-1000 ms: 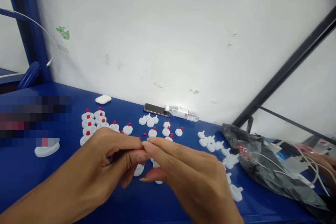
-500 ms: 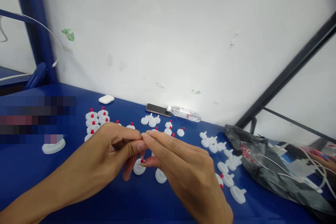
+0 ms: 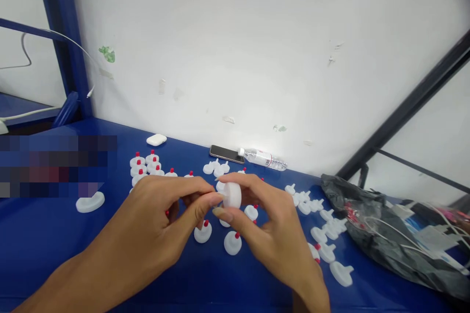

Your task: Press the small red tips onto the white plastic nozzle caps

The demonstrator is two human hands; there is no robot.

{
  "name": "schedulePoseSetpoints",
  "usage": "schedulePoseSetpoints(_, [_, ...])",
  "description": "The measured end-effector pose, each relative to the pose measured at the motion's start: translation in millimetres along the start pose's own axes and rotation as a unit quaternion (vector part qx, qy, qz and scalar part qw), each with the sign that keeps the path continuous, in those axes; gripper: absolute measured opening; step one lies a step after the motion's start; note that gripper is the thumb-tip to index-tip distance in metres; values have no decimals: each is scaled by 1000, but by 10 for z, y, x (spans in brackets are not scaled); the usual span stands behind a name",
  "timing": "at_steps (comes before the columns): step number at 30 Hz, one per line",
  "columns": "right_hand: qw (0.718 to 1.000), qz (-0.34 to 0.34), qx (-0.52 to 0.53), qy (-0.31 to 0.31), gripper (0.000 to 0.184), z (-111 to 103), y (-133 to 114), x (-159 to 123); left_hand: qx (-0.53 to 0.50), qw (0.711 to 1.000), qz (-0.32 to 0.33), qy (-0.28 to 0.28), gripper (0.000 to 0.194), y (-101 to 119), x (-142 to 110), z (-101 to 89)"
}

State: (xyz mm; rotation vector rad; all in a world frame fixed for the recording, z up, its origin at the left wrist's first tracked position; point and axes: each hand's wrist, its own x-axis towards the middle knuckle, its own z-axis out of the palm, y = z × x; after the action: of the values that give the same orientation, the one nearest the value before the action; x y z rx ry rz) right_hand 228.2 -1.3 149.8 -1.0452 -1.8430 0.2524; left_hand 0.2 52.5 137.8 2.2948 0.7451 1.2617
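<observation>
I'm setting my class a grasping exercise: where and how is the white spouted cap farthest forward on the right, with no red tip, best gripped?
I'd pinch the cap by the rim of its round base, coming from the near side and slightly above. Its slim spout points right, away from that grip, and another white cap sits just beyond it.

held spouted cap (image 3: 232,196) is plain white, loose spouted caps (image 3: 232,245) are white too, lots with bright red tips (image 3: 206,223), tabletop (image 3: 176,283) deep blue, wall (image 3: 235,49) white with a green patch (image 3: 107,54), bottle (image 3: 279,164) clear, plastic bag (image 3: 385,252) dark grey lol
</observation>
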Motion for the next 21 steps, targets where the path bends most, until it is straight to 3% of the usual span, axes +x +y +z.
schedulePoseSetpoints(5, [997, 54, 46, 1, 18, 37, -37, 15, -2, 1000, -18, 9, 46, -11, -35, 92])
schedulePoseSetpoints(9, [996, 66, 63, -22, 21, 27, -36, 18, 1, 1000, 7, -15, 47, 17, -69, 120])
schedulePoseSetpoints(14, [999, 9, 48, -17, 22, 7, -17, -3, -73, 992, -82, -55, 62, 39, -111, 66])
schedulePoseSetpoints(21, [994, -101, -28, 17, 20, 16, 48, 6, -204, 953, -210, -83, 70, 53, -90, 51])
